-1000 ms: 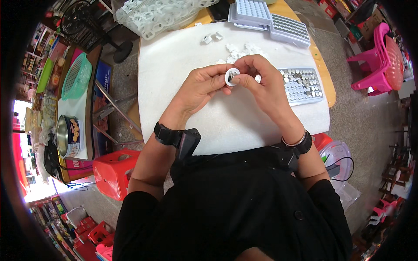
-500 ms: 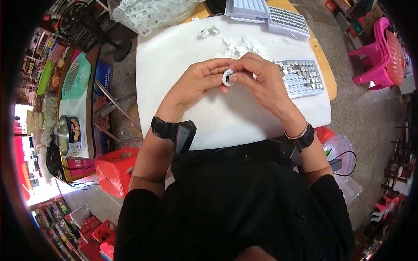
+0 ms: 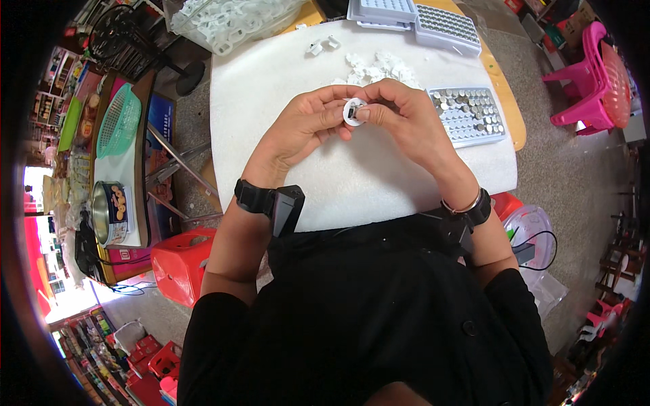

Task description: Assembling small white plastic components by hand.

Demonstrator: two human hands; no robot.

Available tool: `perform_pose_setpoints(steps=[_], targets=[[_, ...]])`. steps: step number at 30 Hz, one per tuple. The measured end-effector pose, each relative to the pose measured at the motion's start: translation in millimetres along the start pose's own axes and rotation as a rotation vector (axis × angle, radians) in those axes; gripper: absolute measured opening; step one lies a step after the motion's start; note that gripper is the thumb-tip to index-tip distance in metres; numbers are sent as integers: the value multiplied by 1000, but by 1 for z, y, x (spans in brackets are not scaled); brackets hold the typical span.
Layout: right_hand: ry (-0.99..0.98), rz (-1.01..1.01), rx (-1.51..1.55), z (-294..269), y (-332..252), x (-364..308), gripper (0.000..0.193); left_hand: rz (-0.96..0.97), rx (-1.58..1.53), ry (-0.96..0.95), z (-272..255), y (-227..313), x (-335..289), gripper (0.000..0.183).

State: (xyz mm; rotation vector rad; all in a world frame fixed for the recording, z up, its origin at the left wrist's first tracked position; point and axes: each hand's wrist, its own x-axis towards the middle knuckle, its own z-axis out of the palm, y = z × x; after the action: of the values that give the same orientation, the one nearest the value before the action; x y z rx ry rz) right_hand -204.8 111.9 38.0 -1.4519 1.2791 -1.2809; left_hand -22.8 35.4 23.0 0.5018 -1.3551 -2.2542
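Above the white-covered table, a round white plastic piece with a dark centre point(image 3: 351, 111) is pinched between both of my hands. My left hand point(image 3: 313, 122) grips its left edge with thumb and fingers. From the other side, my right hand point(image 3: 405, 120) presses its thumb near the dark part, the fingers curled behind. Just beyond the hands lies a pile of small white plastic parts point(image 3: 380, 70). To the right sits a pale tray of round silvery pieces point(image 3: 467, 111). Two small white pieces point(image 3: 323, 46) lie apart from the pile.
A clear bin of white plastic parts point(image 3: 233, 26) stands at the far left of the table. More trays point(image 3: 447, 28) are stacked at the far right. A red stool point(image 3: 177, 265) and a side table with a green basket point(image 3: 119, 120) are on the left. A pink chair point(image 3: 588, 78) stands right.
The round white piece has turned, so its face shows more toward me. Both hands keep hold of it and have shifted only slightly.
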Motion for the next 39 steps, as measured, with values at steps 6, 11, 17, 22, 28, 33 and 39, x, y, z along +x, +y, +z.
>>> perform_pose_setpoints(steps=[6,11,17,22,28,33,39], targets=[[-6,-16,19,1,7,1,17,-26,3,80,5,1,1,42],[95,-85,-13,9,10,0,17,-9,-13,28,-6,-4,3,43],[11,46,49,2,7,4,19,26,-24,87,-4,-6,5,34],[-10,112,-44,0,2,3,22,8,-22,76,-4,-5,5,35],[92,-24,-118,8,12,7,21,7,12,83,-8,-6,5,36],[89,-6,78,6,15,8,21,44,-46,77,-7,-8,8,36],[69,19,-58,6,12,6,22,27,4,67,-8,-7,7,35]])
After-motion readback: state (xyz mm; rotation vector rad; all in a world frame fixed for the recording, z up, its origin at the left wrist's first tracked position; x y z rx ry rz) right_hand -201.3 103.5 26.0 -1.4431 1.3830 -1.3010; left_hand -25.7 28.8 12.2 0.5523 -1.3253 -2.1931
